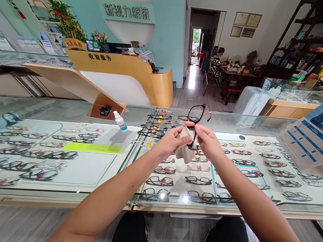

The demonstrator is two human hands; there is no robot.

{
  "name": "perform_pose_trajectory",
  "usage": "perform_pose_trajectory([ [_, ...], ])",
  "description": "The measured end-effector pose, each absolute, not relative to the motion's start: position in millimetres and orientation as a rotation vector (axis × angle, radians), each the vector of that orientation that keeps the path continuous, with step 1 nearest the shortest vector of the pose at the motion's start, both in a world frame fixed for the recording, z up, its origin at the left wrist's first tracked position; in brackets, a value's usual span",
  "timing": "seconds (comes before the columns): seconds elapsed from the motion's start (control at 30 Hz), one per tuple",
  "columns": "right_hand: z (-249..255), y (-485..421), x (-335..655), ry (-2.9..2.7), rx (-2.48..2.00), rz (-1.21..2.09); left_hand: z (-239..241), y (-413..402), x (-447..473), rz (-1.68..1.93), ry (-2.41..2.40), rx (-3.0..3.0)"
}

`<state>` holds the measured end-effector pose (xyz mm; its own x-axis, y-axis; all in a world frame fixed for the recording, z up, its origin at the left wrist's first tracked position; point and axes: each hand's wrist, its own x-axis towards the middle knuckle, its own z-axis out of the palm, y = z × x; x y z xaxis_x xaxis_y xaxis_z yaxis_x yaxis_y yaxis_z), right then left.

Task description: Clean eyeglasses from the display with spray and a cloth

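Black-framed eyeglasses are held up on end over the glass counter, one lens at the top and a temple sticking out to the right. My right hand pinches the frame near its middle. A beige cleaning cloth hangs from my left hand, whose thumb and fingers press it around the lower lens. The cloth and fingers hide much of that lens. To the left, a small white spray bottle with a blue label stands on the glass. Several spectacle frames lie on the countertop just beyond my left hand.
Rows of eyeglasses lie inside the display counter under its glass top. A wooden stand is at left, a blue-and-white sign at right. A person sits at a far table, beyond a wrapped box.
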<state>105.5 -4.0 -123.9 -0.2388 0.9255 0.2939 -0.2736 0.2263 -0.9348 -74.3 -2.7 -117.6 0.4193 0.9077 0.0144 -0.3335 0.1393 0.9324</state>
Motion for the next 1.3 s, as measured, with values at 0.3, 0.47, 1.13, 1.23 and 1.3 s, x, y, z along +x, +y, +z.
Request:
perform_pose_trajectory([
  [0.3,-117.9,-4.7,107.6,-1.325,-0.696,1.352,-121.7,1.5,-78.8,0.911,0.627,1.145],
  [0.47,-114.0,-7.3,105.3,-1.351,-0.679,1.36,-118.2,-3.7,-76.1,0.942,0.644,1.121],
  [1.13,-113.6,-1.5,113.3,-1.43,-0.65,1.396,-122.9,-6.2,-76.2,1.078,0.751,1.414],
  [1.23,-116.3,-3.8,108.7,-1.44,-0.635,1.387,-124.3,-10.8,-73.7,1.198,0.802,1.423],
  [1.3,-116.8,-5.5,107.2,-1.489,-0.64,1.351,-124.4,-13.0,-72.6,1.246,0.812,1.431],
])
